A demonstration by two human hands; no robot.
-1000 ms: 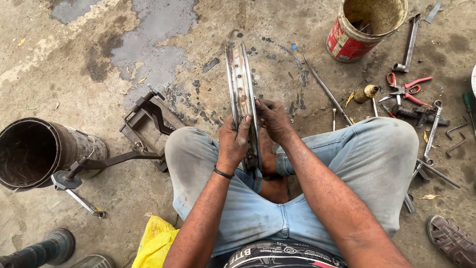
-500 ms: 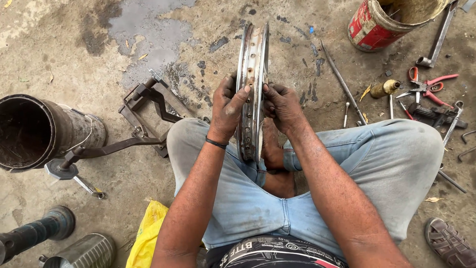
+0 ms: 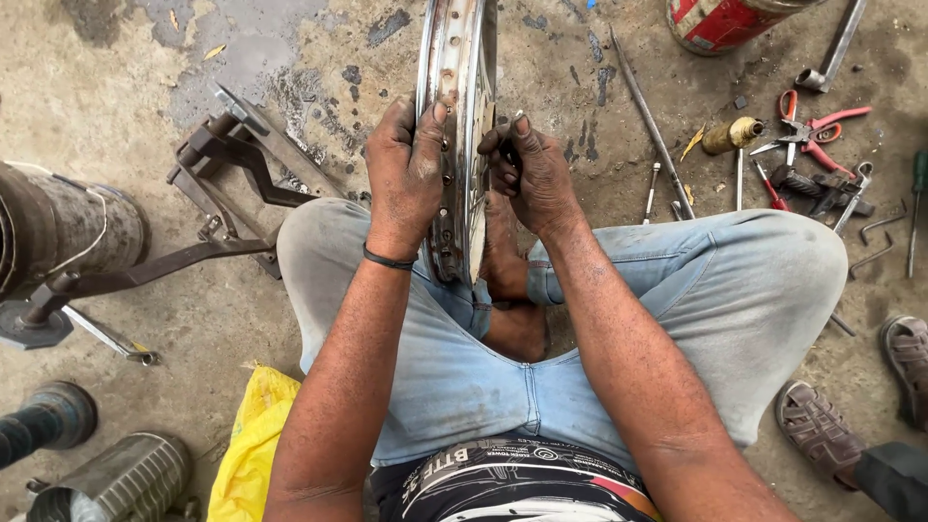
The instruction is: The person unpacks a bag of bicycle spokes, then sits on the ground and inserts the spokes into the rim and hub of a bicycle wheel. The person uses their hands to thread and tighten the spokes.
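Between our knees the rusty wheel rim [image 3: 454, 126] stands upright on the floor, spokeless so far. Our left hand [image 3: 406, 169] wraps its edge; our right hand [image 3: 532, 174] pinches a small dark part against it. Pliers [image 3: 822, 126] lie far right.

Soft, even daylight, bright with faint shadows, no glare; sharp throughout, slight wide-angle stretch at the edges.

Stained concrete floor [image 3: 116, 87] is carrying red pliers [image 3: 817, 128] and screwdrivers far right, a metal frame [image 3: 242, 164] left, a yellow bag [image 3: 249, 445] near.
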